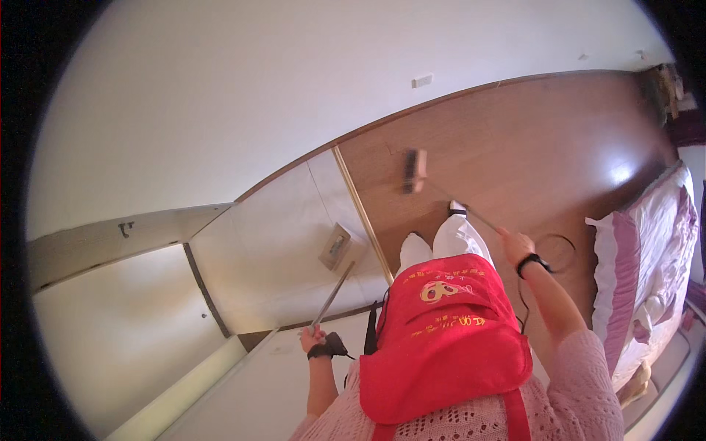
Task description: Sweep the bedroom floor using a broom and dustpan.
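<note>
My left hand [313,336] grips the upper end of a long-handled dustpan [353,248], whose pan rests on or just above the pale floor tiles. In my right hand [517,245] is the thin stick of a broom [417,171]. The broom head is slightly blurred and lies over the wooden floor [496,143], ahead of my feet. Both wrists wear black bands. A red apron [452,314] with printed writing and a cartoon face covers my front, above white shoe covers or trousers [463,237].
A pale threshold strip [361,209] divides the tiles [276,242] from the wooden floor. A white wall [353,66] with a socket [422,81] runs along the far side. On the right stands a bed with pink and white bedding [640,264]. A dark cable [524,303] hangs near my right arm. A door [138,331] is at left.
</note>
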Demonstrator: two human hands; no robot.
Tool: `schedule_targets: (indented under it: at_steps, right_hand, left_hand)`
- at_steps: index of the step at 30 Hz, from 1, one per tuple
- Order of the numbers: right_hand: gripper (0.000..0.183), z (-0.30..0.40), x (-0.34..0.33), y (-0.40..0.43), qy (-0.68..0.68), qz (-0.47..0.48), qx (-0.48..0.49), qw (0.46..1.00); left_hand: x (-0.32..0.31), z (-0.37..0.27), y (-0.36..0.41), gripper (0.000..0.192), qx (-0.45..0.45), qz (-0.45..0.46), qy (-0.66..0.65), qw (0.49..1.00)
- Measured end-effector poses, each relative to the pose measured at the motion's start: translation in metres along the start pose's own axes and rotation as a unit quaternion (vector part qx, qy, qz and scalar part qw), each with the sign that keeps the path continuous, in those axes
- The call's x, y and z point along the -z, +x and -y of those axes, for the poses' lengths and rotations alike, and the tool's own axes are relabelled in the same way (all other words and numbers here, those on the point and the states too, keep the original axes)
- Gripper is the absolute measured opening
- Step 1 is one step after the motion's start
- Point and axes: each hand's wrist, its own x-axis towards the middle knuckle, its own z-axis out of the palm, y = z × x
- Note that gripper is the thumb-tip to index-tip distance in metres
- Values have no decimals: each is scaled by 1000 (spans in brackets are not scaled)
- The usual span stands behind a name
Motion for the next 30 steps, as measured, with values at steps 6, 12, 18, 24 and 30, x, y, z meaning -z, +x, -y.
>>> schedule_targets:
  at_steps: [6,12,18,24,30]
  right_hand:
    - [32,-72,16,-82,-37,-59,-67,995]
    - [35,-57,25,-70,-199,-250,62,946]
    - [50,88,72,38,137,29,54,989]
    - [28,224,75,140,-127,-90,243,957]
    - [43,315,67,144,-107,25,167,980]
  left_hand:
    - [-13,15,2,22,3,-25,4,1000]
    - [-40,6,-27,21,-7,-57,-100,993]
    - [-46,-5,-34,16,-34,-91,-135,986]
    - [-38,-11,-35,16,-20,-96,-131,987]
    - [-45,-13,-40,19,-55,-113,-103,987]
